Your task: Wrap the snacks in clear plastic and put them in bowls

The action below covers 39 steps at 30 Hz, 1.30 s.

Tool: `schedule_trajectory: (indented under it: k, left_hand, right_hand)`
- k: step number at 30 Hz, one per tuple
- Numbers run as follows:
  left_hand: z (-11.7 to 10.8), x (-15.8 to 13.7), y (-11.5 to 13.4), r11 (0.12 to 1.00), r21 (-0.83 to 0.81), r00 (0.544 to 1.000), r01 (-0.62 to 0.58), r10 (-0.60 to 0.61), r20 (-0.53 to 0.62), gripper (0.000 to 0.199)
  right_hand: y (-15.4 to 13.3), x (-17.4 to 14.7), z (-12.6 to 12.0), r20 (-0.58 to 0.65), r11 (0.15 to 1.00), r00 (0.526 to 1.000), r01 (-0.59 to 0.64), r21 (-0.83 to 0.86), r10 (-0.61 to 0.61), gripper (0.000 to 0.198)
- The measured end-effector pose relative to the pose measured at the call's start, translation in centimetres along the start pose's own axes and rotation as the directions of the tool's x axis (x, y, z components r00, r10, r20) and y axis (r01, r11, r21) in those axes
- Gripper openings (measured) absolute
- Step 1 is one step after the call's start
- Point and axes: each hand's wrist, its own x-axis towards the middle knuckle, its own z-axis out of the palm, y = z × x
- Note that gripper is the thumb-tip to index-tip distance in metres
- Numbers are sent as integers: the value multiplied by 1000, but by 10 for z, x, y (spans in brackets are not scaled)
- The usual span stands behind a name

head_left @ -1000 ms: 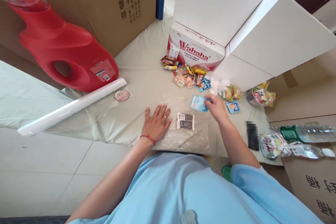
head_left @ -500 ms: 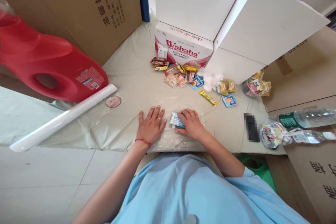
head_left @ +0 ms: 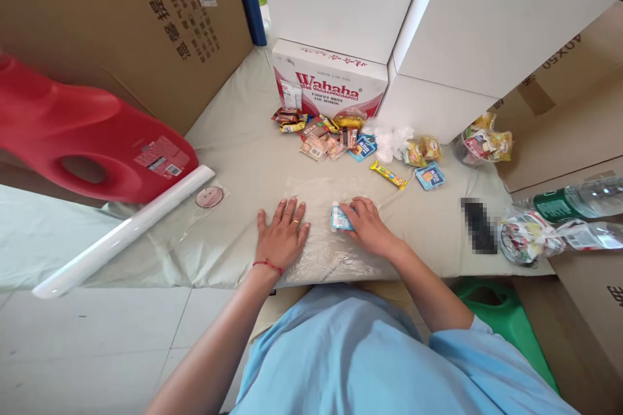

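Observation:
My left hand point(head_left: 282, 233) lies flat with its fingers spread, touching the table cover and the edge of a clear, wrinkled plastic sheet point(head_left: 333, 264). My right hand point(head_left: 374, 225) has its fingers curled over the right side of a small blue-and-white snack packet point(head_left: 339, 217), gripping it at the tabletop. Part of the packet is hidden under those fingers. Beyond the hands lie a yellow snack stick point(head_left: 388, 175) and another blue packet point(head_left: 430, 176).
Several snack packs point(head_left: 316, 146) lie before a Wahaba-printed box point(head_left: 335, 87). On the left are a red jug point(head_left: 121, 136), a white roll point(head_left: 126, 230) and a round pinkish disc point(head_left: 209, 196). Plastic bottles point(head_left: 559, 204) and a tub of snacks point(head_left: 479, 146) sit at the right.
My right hand has slid right with the blue-and-white packet, its fingers now more curled on it. My left hand stays flat in place. The camera view has shifted slightly.

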Motion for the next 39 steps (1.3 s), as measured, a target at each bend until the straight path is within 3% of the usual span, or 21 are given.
schedule_trajectory:
  k: [3,6,11,16,26,34,39]
  left_hand:
    - [-2,0,1,1000,-2,1000,-2,2,-2,61]
    - [-3,0,2,1000,-5,1000,6,-6,5,61]
    - [-2,-1,1,1000,-22,1000,-2,1,-10,60]
    - [0,-1,0,999,-35,1000,-10,9,-23,60]
    - [0,-2,0,999,-46,999,-20,18,-30,58]
    - [2,-1,-1,993,-113,998,-24,16,-69,56]
    - [-6,-10,-19,970,-240,980,-30,-19,-200,54]
  right_hand:
    - [0,9,-12,-62,1000,998,7,24,-5,63]
    - [-10,23,-13,-43,998,997,67,15,-67,64]
    - [-23,29,18,86,983,979,183,29,-184,73]
    - [-20,21,36,48,991,990,131,20,-132,68]
    - [-33,36,33,12,974,976,217,-64,-217,62]
    - [-29,28,36,2,979,983,181,-98,-182,62]
    - [-21,16,18,-33,985,985,173,11,-172,66]
